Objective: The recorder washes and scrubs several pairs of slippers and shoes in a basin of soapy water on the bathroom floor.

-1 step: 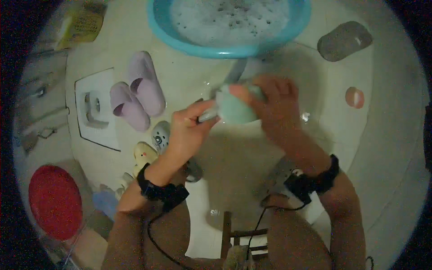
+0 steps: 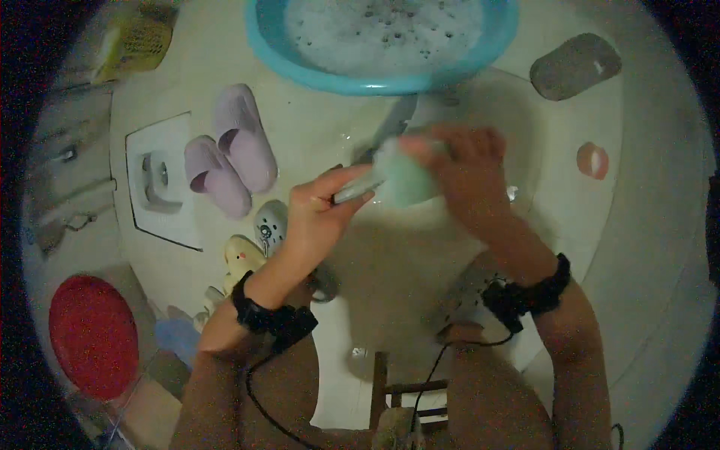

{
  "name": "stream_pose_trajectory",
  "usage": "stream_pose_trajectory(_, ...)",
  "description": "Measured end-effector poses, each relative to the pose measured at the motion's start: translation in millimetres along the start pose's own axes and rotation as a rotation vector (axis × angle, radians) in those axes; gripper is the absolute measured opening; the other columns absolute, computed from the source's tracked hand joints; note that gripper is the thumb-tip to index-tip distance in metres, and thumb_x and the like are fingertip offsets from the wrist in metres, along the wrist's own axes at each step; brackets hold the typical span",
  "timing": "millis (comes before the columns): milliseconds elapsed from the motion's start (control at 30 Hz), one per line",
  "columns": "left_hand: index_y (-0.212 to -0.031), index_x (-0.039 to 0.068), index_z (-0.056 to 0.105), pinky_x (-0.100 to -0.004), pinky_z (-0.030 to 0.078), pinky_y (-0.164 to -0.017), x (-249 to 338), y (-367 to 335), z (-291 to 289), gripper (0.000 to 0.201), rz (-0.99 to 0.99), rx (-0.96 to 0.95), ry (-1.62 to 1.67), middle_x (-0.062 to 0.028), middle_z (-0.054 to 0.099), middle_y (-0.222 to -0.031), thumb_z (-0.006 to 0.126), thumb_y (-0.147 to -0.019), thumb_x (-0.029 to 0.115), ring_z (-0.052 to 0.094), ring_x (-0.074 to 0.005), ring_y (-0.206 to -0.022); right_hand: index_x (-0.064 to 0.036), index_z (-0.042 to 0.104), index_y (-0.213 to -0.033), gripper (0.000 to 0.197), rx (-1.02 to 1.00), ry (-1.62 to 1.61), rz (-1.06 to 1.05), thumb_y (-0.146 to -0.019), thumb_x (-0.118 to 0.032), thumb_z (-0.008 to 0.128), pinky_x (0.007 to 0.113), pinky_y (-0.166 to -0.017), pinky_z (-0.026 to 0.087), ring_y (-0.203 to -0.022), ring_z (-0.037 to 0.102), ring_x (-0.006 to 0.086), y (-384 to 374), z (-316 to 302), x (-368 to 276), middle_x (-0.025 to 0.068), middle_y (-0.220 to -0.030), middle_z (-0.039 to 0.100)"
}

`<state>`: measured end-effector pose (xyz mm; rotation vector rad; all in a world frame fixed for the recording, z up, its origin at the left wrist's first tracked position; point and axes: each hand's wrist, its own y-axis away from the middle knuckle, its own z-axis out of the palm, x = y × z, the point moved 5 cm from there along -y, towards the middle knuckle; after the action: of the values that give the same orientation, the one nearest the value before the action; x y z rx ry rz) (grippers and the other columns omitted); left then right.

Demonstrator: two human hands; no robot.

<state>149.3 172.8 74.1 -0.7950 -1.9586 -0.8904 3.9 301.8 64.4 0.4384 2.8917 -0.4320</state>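
- At the lower edge, a brown wooden frame (image 2: pixel 380 386) is showing between the person's thighs, its nearer part running out of view.
- Just beyond, black bands (image 2: pixel 274 322) are circling both wrists, with dark cords hanging from them; a dim speckled shape (image 2: pixel 466 292) is lying in shadow beside the right one, too murky to name.
- In the middle, the left hand (image 2: pixel 321 204) is pinching a slim, pale, dark-edged piece (image 2: pixel 354 189) between thumb and fingers, the grip narrow and closed around it; the fingers are hiding one end.
- Against that piece, the right hand (image 2: pixel 471 176) is curling over a pale green thing (image 2: pixel 409 181), its fingers closed on the upper side; blur is smearing its outline, so its kind and whether the two pieces are joined cannot be told.
- Left of the hands, a grey clog (image 2: pixel 271 226) and a pale yellow one (image 2: pixel 243 259) are lying on the floor, the left forearm partly covering both; two lilac slippers (image 2: pixel 247 150) are resting farther out.
- Beyond the hands, a blue basin (image 2: pixel 375 86) is holding white suds (image 2: pixel 360 49) with dark specks, the upper edge cutting off its far side.
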Motion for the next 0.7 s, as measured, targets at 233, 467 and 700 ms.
stream_pose_trajectory(233, -0.103, 0.003, 0.064, -0.0249, 0.046, -0.071, 0, 6, 5, 0.033, 0.256, -0.097, 0.116, -0.0089, 0.065, -0.092, 0.062, -0.072, -0.009, 0.059, -0.0138, -0.078, -0.0268, 0.055, -0.115, 0.046, -0.078, -0.1, 0.106, -0.074, -0.007, 0.053, 0.047, -0.088, 0.032, -0.101, 0.049, 0.0251, -2, 2, 11, 0.0041, -0.109, 0.053)
stream_pose_trajectory(467, -0.103, 0.003, 0.064, -0.0271, 0.05, -0.073, -2, 5, 7, 0.033, 0.142, -0.038, -0.075, -0.0105, 0.067, -0.095, 0.071, -0.07, 0.003, 0.063, -0.0159, -0.083, -0.0281, 0.053, -0.12, 0.053, -0.071, -0.037, 0.117, -0.071, -0.009, 0.056, 0.046, -0.085, 0.032, -0.1, 0.05, 0.0247, 4, 10, 20, 0.0046, -0.106, 0.055)
stream_pose_trajectory(700, -0.102, 0.005, 0.064, -0.0275, 0.047, -0.075, 3, 6, 0, 0.032, 0.07, 0.017, -0.044, -0.0113, 0.064, -0.093, 0.068, -0.071, 0.0, 0.06, -0.019, -0.083, -0.0282, 0.055, -0.116, 0.052, -0.147, -0.16, 0.145, -0.068, -0.009, 0.056, 0.047, -0.086, 0.033, -0.099, 0.051, 0.025, -3, -3, 21, 0.0033, -0.105, 0.054)
